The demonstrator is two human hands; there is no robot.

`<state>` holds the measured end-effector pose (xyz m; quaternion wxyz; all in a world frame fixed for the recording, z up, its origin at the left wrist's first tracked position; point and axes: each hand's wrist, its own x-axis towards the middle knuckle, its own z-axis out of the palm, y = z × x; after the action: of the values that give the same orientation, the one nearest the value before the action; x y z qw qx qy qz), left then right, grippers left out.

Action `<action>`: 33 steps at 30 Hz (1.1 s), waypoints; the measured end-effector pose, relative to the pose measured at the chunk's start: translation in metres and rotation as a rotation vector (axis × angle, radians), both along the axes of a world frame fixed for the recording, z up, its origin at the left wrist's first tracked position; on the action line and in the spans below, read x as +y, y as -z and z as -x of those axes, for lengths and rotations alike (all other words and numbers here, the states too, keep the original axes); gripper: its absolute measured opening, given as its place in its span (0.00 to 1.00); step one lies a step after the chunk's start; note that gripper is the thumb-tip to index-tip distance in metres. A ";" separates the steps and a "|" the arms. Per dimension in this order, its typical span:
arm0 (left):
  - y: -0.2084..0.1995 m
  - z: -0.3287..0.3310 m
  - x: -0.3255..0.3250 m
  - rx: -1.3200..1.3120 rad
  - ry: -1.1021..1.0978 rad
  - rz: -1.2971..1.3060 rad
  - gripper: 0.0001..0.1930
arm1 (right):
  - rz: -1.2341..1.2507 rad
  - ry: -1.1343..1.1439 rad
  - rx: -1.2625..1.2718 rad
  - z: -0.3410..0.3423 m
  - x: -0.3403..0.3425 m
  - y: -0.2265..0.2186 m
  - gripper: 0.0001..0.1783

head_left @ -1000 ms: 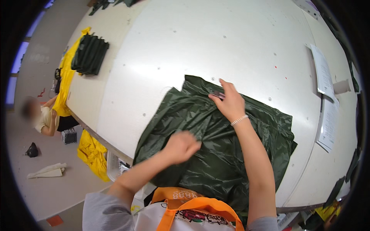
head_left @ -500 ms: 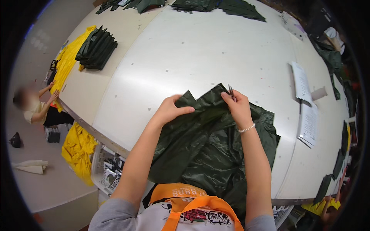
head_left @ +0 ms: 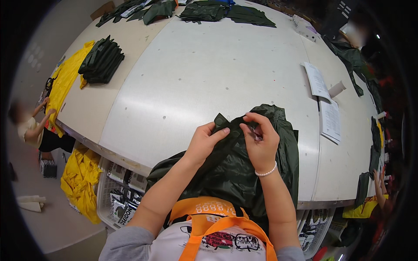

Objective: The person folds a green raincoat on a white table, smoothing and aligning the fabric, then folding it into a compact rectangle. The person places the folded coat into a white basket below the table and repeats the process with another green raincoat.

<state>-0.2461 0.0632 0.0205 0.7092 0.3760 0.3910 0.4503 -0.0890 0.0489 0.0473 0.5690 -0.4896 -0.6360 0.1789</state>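
A dark green, shiny waterproof garment (head_left: 228, 169) lies bunched on the table edge in front of me and hangs toward my lap. My left hand (head_left: 205, 142) pinches its upper edge between thumb and fingers, and a small corner of cloth stands up above the grip. Close by on the right, my right hand (head_left: 261, 141) has thumb and forefinger brought together at the same edge. Tucked in the right palm is a pair of small thread snips (head_left: 257, 137), mostly hidden by the fingers.
Folded dark green pieces (head_left: 101, 60) are stacked at the left beside yellow cloth (head_left: 69, 82), where a person works. More green pieces (head_left: 204, 11) lie at the far edge. Paper sheets (head_left: 329, 119) and a white roll (head_left: 336, 89) are on the right. Baskets (head_left: 103, 191) of packets stand below the table.
Both hands have come closer together along the cloth edge. The snips' blades, upright before, are now mostly inside my right hand. The garment's right part has bunched upward, and the view has shifted.
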 end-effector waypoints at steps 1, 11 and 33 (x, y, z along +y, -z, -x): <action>0.000 -0.002 -0.006 -0.014 -0.003 -0.007 0.09 | 0.010 -0.022 -0.062 -0.002 -0.001 0.001 0.15; 0.003 0.003 -0.025 0.473 0.033 -0.550 0.10 | 0.448 -0.259 0.229 -0.015 -0.009 0.017 0.07; 0.001 0.003 -0.035 0.045 -0.060 -0.020 0.10 | 0.185 -0.083 0.094 0.004 -0.035 0.019 0.13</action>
<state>-0.2487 0.0283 0.0194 0.6826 0.3813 0.4134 0.4666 -0.0933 0.0140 0.0282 0.5427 -0.5043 -0.6093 0.2828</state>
